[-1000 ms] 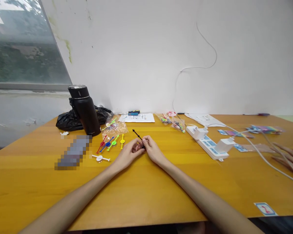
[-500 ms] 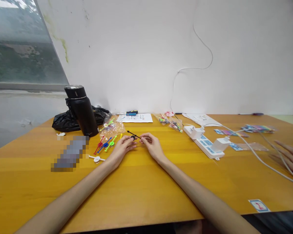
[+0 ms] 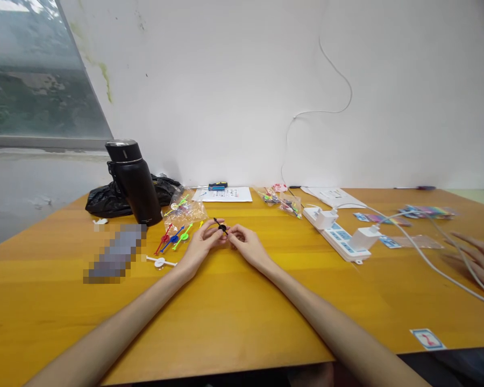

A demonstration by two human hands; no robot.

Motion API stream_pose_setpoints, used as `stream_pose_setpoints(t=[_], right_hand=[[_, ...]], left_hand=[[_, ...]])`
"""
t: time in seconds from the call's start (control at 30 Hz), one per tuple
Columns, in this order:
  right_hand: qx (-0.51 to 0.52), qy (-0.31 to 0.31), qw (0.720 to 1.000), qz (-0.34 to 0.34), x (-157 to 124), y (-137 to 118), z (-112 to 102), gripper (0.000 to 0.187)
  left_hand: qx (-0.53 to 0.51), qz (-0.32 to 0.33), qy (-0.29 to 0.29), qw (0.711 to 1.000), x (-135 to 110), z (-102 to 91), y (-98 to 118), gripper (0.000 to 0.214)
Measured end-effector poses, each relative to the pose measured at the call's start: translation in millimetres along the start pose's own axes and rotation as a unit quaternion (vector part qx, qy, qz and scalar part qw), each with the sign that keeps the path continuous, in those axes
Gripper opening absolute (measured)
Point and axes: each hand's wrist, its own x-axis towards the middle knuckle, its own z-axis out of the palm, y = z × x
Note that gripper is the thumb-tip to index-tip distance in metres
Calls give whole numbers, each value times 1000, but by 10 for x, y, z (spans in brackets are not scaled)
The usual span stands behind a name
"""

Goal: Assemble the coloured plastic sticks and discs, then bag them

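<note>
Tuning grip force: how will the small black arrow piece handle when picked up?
Likely very light: the black arrow piece is thin and tiny, pinched between left hand and right hand. Probably stiff plastic; it shows no droop.

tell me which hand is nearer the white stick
Left. The left hand lies just right of the white stick. The right hand is farther right, past the left. Both pinch a black piece.

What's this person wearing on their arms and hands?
Nothing that shows. Both forearms are bare, with no sleeves in view. The left hand and right hand have no gloves, and no watch, ring or bracelet is visible on either.
</note>
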Motion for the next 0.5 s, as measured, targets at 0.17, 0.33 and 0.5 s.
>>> stream_pose_setpoints(t=[0.17, 0.33, 0.5], right_hand=[[-38, -8, 999, -22, -20, -54, -4, 23], [-31, -29, 998, -37, -48, -25, -6, 25], [-42, -35, 998, -44, -57, 2, -1, 29]], left_hand=[[11, -1, -2, 1000, 11, -11, -22, 54], [17, -1, 1, 1000, 24, -39, -54, 52], [1, -13, 17, 1000, 13, -31, -22, 56]])
